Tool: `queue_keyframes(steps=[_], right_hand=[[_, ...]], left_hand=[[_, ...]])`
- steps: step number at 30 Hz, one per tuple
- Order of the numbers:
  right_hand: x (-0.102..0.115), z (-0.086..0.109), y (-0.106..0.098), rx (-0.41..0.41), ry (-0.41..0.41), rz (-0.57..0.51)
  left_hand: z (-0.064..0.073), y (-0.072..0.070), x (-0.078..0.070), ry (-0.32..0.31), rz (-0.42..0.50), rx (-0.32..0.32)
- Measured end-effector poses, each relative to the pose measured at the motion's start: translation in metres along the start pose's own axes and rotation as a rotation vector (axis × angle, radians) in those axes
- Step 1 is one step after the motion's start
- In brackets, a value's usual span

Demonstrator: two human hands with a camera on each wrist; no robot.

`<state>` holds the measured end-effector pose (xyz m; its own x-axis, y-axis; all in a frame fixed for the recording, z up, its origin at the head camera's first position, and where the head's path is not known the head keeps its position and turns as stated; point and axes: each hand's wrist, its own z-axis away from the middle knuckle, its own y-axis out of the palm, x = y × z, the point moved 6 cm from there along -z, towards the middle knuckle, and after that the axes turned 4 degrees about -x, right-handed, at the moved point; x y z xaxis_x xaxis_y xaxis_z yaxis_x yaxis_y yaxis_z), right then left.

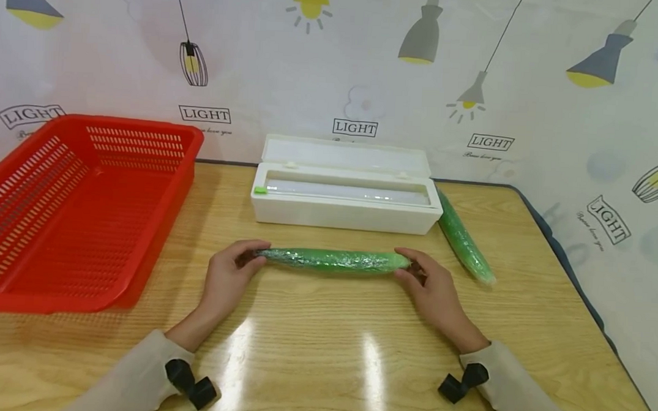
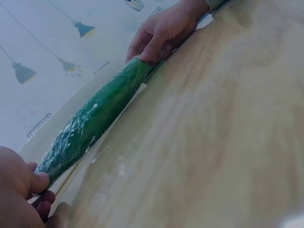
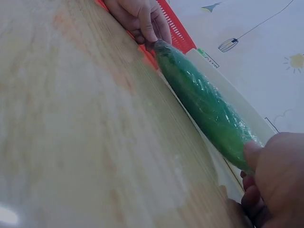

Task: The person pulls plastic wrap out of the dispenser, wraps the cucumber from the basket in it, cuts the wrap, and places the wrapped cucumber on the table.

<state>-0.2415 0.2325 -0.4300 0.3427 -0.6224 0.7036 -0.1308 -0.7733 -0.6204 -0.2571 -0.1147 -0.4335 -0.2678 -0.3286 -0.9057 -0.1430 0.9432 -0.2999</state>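
A long green cucumber (image 1: 332,260) in shiny clear plastic wrap lies crosswise between the two hands in the head view. My left hand (image 1: 229,271) pinches its darker left end between thumb and fingers. At the paler right end, my right hand (image 1: 430,288) pinches the wrapped tip. The left wrist view shows the wrapped cucumber (image 2: 97,118) stretching from the near left hand (image 2: 21,187) to the far right hand (image 2: 164,33). In the right wrist view, the right hand (image 3: 280,175) is close by and partly cut off by the frame.
Behind the cucumber stands a white cling film dispenser (image 1: 347,215) with its lid raised. A second wrapped cucumber (image 1: 465,242) lies slanted beside its right end. On the left is a red plastic basket (image 1: 165,223). Everything rests on a wooden table (image 1: 300,363) against a patterned wall.
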Motion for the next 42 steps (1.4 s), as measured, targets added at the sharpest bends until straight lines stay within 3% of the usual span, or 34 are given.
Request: queue_keyframes(steps=[6,14,22,29,42], right_hand=[[-0.009,-0.002,-0.003,-0.049,0.058,-0.032],[-0.022,-0.002,-0.005,-0.076,0.147,-0.081],[-0.028,-0.004,0.001,-0.042,0.125,-0.110],[-0.034,-0.009,0.003,-0.004,0.144,-0.051],[-0.032,-0.015,0.006,0.059,0.088,-0.002]], left_hand=[[-0.008,0.007,0.001,0.012,-0.001,-0.023],[-0.014,0.017,0.008,-0.029,-0.014,-0.038],[-0.015,0.014,0.018,-0.038,0.008,-0.064],[-0.016,0.013,0.026,-0.075,0.066,-0.064],[-0.022,0.014,0.038,-0.145,0.047,-0.039]])
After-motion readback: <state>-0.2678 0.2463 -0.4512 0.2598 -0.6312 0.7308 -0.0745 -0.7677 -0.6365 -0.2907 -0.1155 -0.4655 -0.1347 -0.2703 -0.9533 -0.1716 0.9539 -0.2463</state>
